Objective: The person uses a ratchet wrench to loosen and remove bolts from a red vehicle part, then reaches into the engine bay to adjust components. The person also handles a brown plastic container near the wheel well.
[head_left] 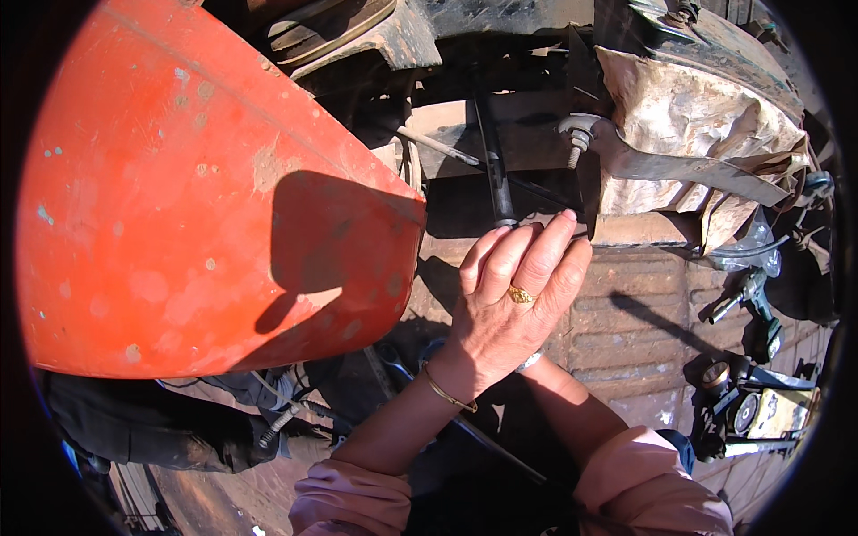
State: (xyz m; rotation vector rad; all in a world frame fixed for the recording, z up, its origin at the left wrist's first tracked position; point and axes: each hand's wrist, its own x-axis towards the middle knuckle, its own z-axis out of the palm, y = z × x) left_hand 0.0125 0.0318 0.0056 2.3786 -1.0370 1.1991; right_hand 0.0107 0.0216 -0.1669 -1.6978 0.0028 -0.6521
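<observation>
Your left hand [514, 299] covers your right hand; left fingers lie together at the near end of the black rod [494, 161]; whether either hand clamps, I can't tell; the rod looks stiff, probably weighty; hold that end.

scuffed red panel [170, 241] at left, green tool [762, 313] and clear plastic [761, 239] at right

Beyond the left hand [500, 317], a rod [492, 156] runs between a body panel [170, 205], left, and a bolted strap [706, 170], right.
</observation>
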